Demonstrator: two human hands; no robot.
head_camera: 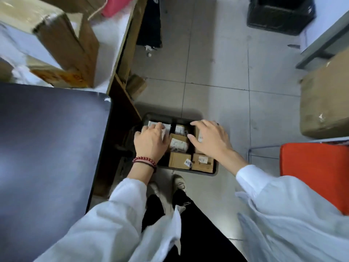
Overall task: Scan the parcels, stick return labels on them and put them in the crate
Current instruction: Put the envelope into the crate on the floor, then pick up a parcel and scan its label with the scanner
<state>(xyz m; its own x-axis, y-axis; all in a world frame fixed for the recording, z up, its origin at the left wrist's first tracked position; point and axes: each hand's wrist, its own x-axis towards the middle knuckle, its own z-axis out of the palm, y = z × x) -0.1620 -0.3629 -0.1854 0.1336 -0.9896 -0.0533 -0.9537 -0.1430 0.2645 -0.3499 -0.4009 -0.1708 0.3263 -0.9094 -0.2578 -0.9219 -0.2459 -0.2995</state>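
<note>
A black crate (205,172) stands on the floor in front of my feet, filled with several small cardboard parcels (178,160) that carry white labels. My left hand (151,140), with a red bead bracelet on the wrist, reaches into the crate's left side, and its fingers curl over a white-labelled parcel (167,126) there. My right hand (209,140) hovers over the crate's right side with fingers spread and relaxed, above a brown parcel (203,162). It holds nothing that I can see.
A dark table top (47,157) fills the left. Behind it large cardboard boxes (64,40) sit on a white surface. An orange seat (315,174) and a big brown box (326,103) are at right. A second black crate (281,14) stands far back on the tiled floor.
</note>
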